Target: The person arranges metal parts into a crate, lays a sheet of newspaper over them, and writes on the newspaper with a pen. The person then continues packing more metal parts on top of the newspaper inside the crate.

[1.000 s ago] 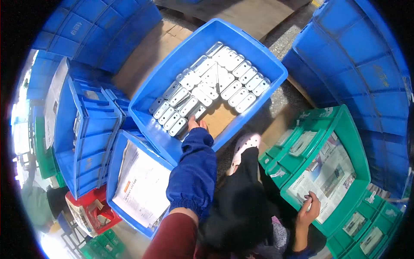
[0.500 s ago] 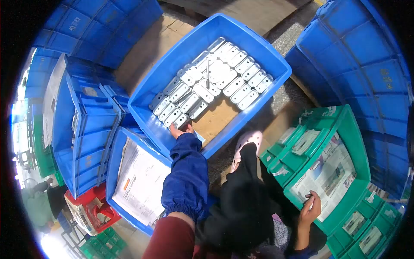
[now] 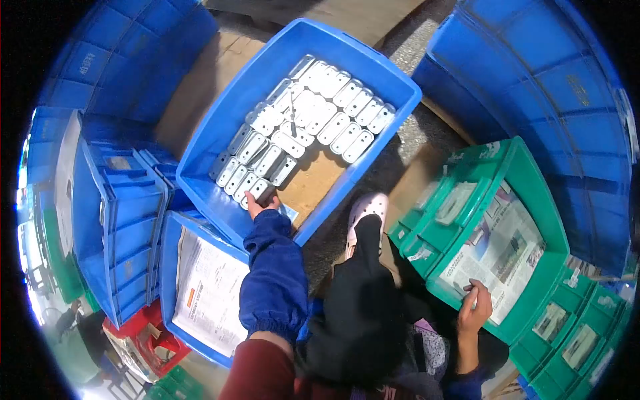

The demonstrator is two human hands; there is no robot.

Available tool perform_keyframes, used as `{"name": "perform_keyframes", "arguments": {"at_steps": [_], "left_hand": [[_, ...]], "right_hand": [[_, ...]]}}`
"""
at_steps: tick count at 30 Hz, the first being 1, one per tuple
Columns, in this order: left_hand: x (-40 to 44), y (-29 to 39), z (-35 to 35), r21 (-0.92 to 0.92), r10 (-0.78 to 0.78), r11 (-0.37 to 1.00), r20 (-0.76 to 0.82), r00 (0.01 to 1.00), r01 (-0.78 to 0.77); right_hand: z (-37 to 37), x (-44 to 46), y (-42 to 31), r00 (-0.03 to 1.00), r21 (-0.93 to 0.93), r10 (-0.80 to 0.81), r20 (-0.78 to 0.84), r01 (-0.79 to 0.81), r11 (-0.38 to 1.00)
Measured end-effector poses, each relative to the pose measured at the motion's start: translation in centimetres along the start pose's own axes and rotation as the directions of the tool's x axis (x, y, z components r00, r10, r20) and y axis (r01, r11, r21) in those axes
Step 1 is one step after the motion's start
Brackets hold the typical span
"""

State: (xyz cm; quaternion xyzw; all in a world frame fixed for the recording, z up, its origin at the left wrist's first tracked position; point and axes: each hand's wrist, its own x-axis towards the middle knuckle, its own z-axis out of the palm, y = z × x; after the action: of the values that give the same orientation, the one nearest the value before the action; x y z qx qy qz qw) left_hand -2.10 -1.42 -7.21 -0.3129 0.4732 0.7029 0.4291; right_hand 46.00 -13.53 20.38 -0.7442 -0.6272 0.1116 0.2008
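Note:
My left hand [image 3: 263, 205] reaches into a blue bin [image 3: 212, 212]. Its thumb and fingers close round the near end of a silver, rounded metal case [image 3: 251, 186] with dark holes in its end. More such cases [image 3: 346, 137] lie packed in rows on a brown cardboard base, some tilted on top of others. A thin dark pen-like stick [image 3: 292, 117] rests across them. My right hand [image 3: 475, 307] is beside the near edge of a green bin [image 3: 437, 283], its fingers loosely bent and partly apart, with nothing I can make out in them.
Newspaper [image 3: 510, 250] lines the green bin. A blue tray with printed papers [image 3: 210, 287] stands at the left, near stacked blue crates [image 3: 130, 227] and a red crate [image 3: 157, 343]. Large blue crates [image 3: 533, 113] rise on the right. My shoe [image 3: 368, 210] is beside the blue bin.
The view has shifted, so the bins sit further left and slightly different in height. My left hand stays at the same end case, its fingers further round it. The right hand's fingers are slightly more bent.

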Motion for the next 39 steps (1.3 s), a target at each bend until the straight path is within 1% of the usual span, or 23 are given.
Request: {"name": "perform_keyframes", "arguments": {"at_steps": [2, 3, 6, 9, 10, 12, 13, 14, 15, 19, 21, 22, 23, 25, 27, 31, 32, 33, 34, 36, 37, 38, 39], "left_hand": [[-0.3, 0.5, -0.3, 0.077, -0.036, 0.996, 0.032, 0.999, 0.033], [-0.4, 0.1, -0.2, 0.044, 0.024, 0.999, -0.037, 0.999, -0.022], [-0.6, -0.3, 0.0, -0.022, 0.112, 0.993, -0.013, 0.994, -0.113], [-1.1, 0.2, -0.2, -0.026, 0.079, 0.997, 0.027, 0.997, -0.078], [-2.7, 0.2, 0.5, 0.024, 0.127, 0.992, 0.013, 0.992, -0.128], [-5.1, 1.2, 0.9, 0.009, 0.088, 0.996, 0.107, 0.990, -0.089], [-6.5, 1.7, 0.5, 0.105, 0.081, 0.989, 0.241, 0.967, -0.108], [-8.9, 2.0, 1.1, 0.109, 0.115, 0.983, 0.270, 0.956, -0.149], [-11.8, 2.1, 1.8, 0.116, 0.143, 0.976, 0.300, 0.943, -0.185], [-24.0, 3.1, 5.4, 0.127, 0.014, 0.981, 0.707, 0.708, -0.147], [-30.4, 2.9, 8.1, 0.176, -0.031, 0.972, 0.755, 0.655, -0.157], [-32.7, 2.8, 9.1, 0.234, -0.126, 0.965, 0.812, 0.569, -0.120], [-35.2, 2.7, 9.8, 0.291, -0.171, 0.945, 0.826, 0.537, -0.147], [-40.1, 2.0, 11.1, 0.418, -0.289, 0.892, 0.819, 0.495, -0.171], [-45.7, 0.9, 11.6, 0.427, -0.355, 0.820, 0.901, 0.248, -0.381], [-49.0, -3.2, 11.5, 0.613, -0.525, 0.683, 0.790, 0.315, -0.398], [-48.9, -4.6, 11.4, 0.675, -0.626, 0.624, 0.733, 0.265, -0.394], [-49.4, -6.4, 11.2, 0.728, -0.636, 0.633, 0.683, 0.360, -0.263], [-51.3, -7.5, 11.1, 0.736, -0.654, 0.659, 0.663, 0.366, -0.155], [-51.9, -10.1, 10.9, 0.730, -0.669, 0.674, 0.668, 0.327, -0.112], [-51.2, -11.0, 10.9, 0.738, -0.722, 0.672, 0.673, 0.163, -0.069], [-52.8, -11.7, 10.7, 0.778, -0.759, 0.628, 0.610, 0.227, 0.009], [-53.4, -12.2, 10.9, 0.822, -0.812, 0.566, 0.546, 0.208, 0.052]], "right_hand": [[0.0, 0.1, -0.2, 1.000, -0.010, -0.019, -0.011, 0.019, 1.000], [0.0, 0.2, -0.2, 0.999, -0.024, -0.046, -0.018, 0.046, 0.999], [0.0, 0.2, -0.2, 0.998, -0.006, -0.050, -0.028, 0.050, 0.999], [-0.3, 0.3, -0.4, 0.999, 0.026, -0.038, -0.015, 0.038, 0.999], [-0.3, 0.2, -0.4, 0.999, 0.040, -0.038, -0.019, 0.038, 0.998], [-0.5, 0.3, -1.0, 0.997, 0.127, 0.043, -0.062, -0.035, 0.991], [-0.8, 0.8, -2.0, 0.994, 0.176, 0.086, -0.074, -0.072, 0.982], [-1.2, 1.3, -3.1, 0.991, 0.259, 0.107, -0.077, -0.083, 0.962], [-1.7, 1.8, -4.3, 0.997, 0.274, 0.028, -0.071, -0.008, 0.962], [-4.8, 5.6, -12.6, 0.900, 0.253, -0.430, -0.068, 0.433, 0.865], [-5.7, 6.6, -17.2, 0.785, 0.280, -0.612, -0.097, 0.612, 0.740], [-6.4, 6.5, -19.5, 0.774, 0.243, -0.633, -0.021, 0.618, 0.747], [-7.1, 6.2, -21.7, 0.773, 0.258, -0.629, -0.079, 0.626, 0.736], [-8.6, 5.4, -24.3, 0.745, -0.167, -0.661, -0.093, 0.643, 0.748], [-9.5, 4.6, -24.8, 0.804, -0.252, -0.559, -0.202, 0.509, 0.823], [-12.5, 4.0, -21.2, 0.866, -0.171, -0.432, -0.251, 0.400, 0.900], [-13.2, 3.8, -19.8, 0.878, -0.142, -0.422, -0.225, 0.399, 0.906], [-13.7, 3.8, -18.3, 0.876, -0.162, -0.442, -0.194, 0.416, 0.895], [-14.0, 3.8, -16.8, 0.871, -0.181, -0.463, -0.162, 0.435, 0.882], [-14.7, 3.9, -14.1, 0.903, 0.024, -0.393, -0.175, 0.403, 0.915], [-15.3, 3.9, -12.9, 0.921, 0.107, -0.353, -0.161, 0.372, 0.922], [-16.0, 3.9, -12.0, 0.945, 0.176, -0.284, -0.161, 0.310, 0.934], [-16.6, 4.2, -10.8, 0.937, 0.227, -0.286, -0.199, 0.328, 0.917]]}}
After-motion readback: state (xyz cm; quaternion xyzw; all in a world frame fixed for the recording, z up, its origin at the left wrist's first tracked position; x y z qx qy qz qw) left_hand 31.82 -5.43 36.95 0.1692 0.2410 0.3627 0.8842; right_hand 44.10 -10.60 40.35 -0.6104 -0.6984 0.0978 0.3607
